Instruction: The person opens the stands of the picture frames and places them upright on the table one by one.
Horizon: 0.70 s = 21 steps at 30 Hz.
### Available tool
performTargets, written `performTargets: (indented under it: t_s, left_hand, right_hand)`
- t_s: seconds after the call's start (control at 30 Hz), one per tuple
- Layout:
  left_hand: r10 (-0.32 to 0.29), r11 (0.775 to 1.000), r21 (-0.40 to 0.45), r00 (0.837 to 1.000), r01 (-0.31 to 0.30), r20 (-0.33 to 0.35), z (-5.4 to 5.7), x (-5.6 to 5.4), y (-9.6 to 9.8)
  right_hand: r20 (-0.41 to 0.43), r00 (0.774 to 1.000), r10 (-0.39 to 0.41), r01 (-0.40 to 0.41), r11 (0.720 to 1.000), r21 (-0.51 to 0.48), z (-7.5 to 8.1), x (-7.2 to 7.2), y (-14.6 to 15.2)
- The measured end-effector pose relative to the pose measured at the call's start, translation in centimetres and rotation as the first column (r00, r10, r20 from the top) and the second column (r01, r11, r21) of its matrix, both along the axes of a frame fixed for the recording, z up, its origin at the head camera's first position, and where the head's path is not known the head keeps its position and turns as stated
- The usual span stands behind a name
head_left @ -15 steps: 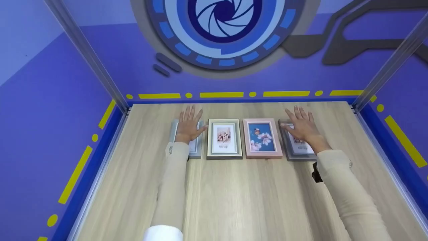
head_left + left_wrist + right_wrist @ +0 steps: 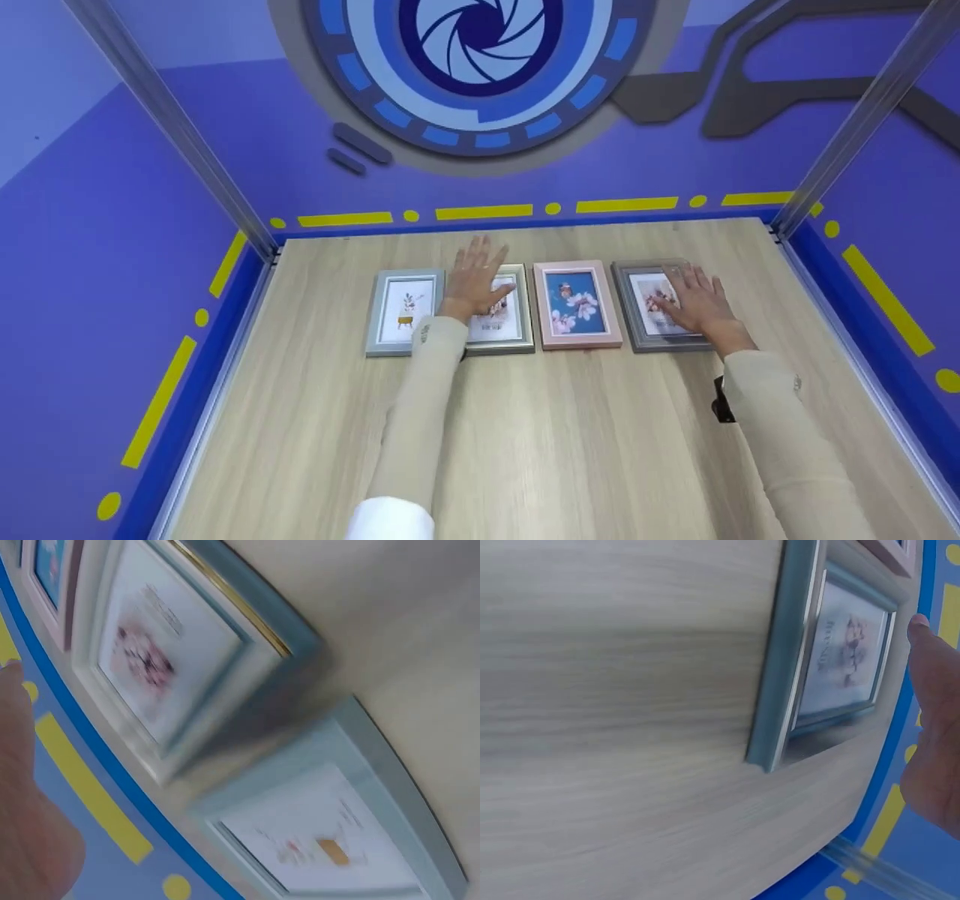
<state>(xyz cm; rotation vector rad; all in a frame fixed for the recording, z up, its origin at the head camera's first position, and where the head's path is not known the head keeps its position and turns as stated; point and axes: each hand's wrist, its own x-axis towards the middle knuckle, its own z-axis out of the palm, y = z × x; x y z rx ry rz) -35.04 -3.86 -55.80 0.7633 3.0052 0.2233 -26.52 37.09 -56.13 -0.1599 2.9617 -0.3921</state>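
Two picture frames and two more lie in a row on the wooden table. At the left is a pale blue-grey picture frame [image 2: 405, 311]. My left hand [image 2: 471, 281], fingers straight and spread, is over the cream and silver picture frame [image 2: 499, 346] and hides part of its picture. In the left wrist view a gap shows between the thumb [image 2: 30, 840] and that frame. Third comes a pink picture frame [image 2: 577, 306] with a blossom picture. Above the dark grey picture frame [image 2: 652, 304] at the right, my right hand [image 2: 701, 304] is spread, apart from it in the right wrist view.
The wooden table [image 2: 525, 435] meets a blue-purple back wall [image 2: 247, 150] just behind the row. Side walls with metal corner posts [image 2: 172, 135] stand left and right. A small black item [image 2: 722, 401] shows at the right sleeve.
My left hand has moved right, from the pale blue-grey frame to over the cream and silver one. My right hand has shifted slightly right and down over the dark grey frame. The head view tilted slightly.
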Motion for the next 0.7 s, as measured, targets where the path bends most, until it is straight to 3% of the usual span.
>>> performTargets:
  t_s: [0.2, 0.4, 0.6, 0.7]
  left_hand:
    - [-0.032, 0.999, -0.030, 0.998, 0.034, 0.060, -0.5, 1.1, 6.0]
    - [-0.096, 0.993, -0.053, 0.992, 0.101, 0.080, -0.8, 3.3, 10.8]
    - [-0.094, 0.993, 0.088, 0.979, 0.079, 0.180, 0.5, 5.6, 13.5]
    - [-0.134, 0.975, 0.208, 0.952, 0.077, 0.274, 1.2, 6.5, 14.9]
  right_hand:
    - [0.012, 1.000, -0.027, 0.027, 0.997, -0.069, -1.1, 1.4, 1.9]
    - [0.062, 0.994, -0.085, 0.090, 0.993, -0.080, -1.6, 2.6, 2.7]
    - [0.048, 0.989, -0.140, 0.143, 0.988, -0.056, -2.7, 3.1, 2.5]
    - [0.047, 0.988, -0.144, 0.146, 0.989, -0.033, -3.3, 3.3, 2.4]
